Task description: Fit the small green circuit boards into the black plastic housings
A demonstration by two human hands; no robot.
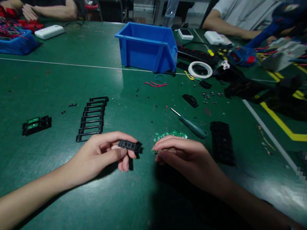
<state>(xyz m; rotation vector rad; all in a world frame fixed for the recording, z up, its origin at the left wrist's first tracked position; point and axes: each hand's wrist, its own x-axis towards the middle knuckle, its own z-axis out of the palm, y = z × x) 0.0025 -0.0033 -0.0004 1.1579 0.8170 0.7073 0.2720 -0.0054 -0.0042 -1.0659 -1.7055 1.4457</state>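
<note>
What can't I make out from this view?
All in the head view:
- Small green piece: mostly covered by the right hand's fingers.
- Green boards: partly behind that hand; can't be counted.
- Black part: underside hidden by the left hand.
- Blue bin: near wall hides its floor.
- Screws: too small to count.

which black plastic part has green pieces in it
The black plastic part on the table, left of the ladder-like black rack. Green shows inside it; the black piece in the left hand shows none.
</note>
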